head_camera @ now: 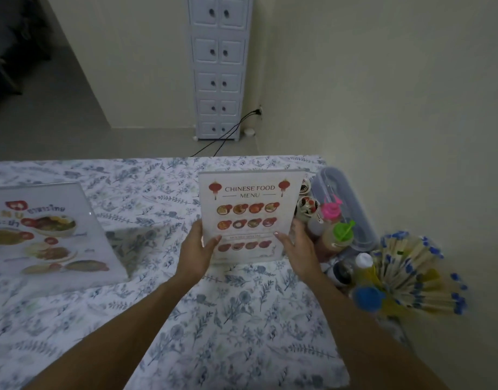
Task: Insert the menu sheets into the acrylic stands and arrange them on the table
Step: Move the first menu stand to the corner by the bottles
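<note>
Chinese menu stand upright, fingers clasping both side edges

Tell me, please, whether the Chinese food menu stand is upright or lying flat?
Upright: the Chinese food menu stand faces the camera, its lower edge at the tablecloth, with the left hand and right hand gripping its sides.

A matt floral cloth covers the tabletop. The acrylic stand holding the Chinese food menu sheet looks clear and smooth; the Thai menu stand at nine o'clock is glossy, catching a glint. The squeeze bottles at three o'clock look like plastic.
</note>
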The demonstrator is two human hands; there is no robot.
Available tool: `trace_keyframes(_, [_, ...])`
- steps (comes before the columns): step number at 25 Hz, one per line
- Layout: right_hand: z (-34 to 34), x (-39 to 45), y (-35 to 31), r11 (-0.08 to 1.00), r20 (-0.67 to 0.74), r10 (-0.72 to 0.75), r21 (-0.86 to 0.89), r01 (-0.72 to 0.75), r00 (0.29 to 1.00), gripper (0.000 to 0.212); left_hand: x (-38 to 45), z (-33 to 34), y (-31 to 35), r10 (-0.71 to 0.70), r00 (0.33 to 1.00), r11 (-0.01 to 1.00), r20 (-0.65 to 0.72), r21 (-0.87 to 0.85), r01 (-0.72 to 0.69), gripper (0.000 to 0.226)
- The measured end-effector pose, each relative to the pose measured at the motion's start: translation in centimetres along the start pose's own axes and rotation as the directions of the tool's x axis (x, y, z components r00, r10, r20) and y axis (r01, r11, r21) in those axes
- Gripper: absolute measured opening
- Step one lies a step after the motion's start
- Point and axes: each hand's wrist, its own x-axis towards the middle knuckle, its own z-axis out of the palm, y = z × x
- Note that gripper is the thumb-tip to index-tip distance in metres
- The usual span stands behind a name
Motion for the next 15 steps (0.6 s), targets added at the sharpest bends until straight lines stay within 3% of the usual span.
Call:
trace_keyframes(3, [-0.2,1.2,0.8,0.993,0.001,0.019,0.115,-0.018,1.0,0.039,0.7,0.6,-0.2,-0.066,0.989,0.991,-0.136,-0.129,0.048,0.025])
trace_keyframes(5, [-0.2,2.0,1.4,0.992,-0.025,0.016,0.129,-0.013,1.0,0.027,1.0,0.8,-0.8,-0.087,0.984,0.97,-0.153,-0.237,0.049,0.013])
trace_keyframes(13, [0.2,6.1,-2.2,0.969,-0.055,-0.025,0.243,0.038,0.998,0.004,4.7,-0.3,2.0,-0.035,0.977,0.941,-0.209,-0.336,-0.038,0.016])
trace_keyframes(15, [-0.2,8.7,-4.2,0.967,-0.092,-0.062,0.241,0.083,0.994,0.014,7.2,-0.9,4.4,0.004,0.975,0.939,-0.223,-0.334,-0.08,0.016])
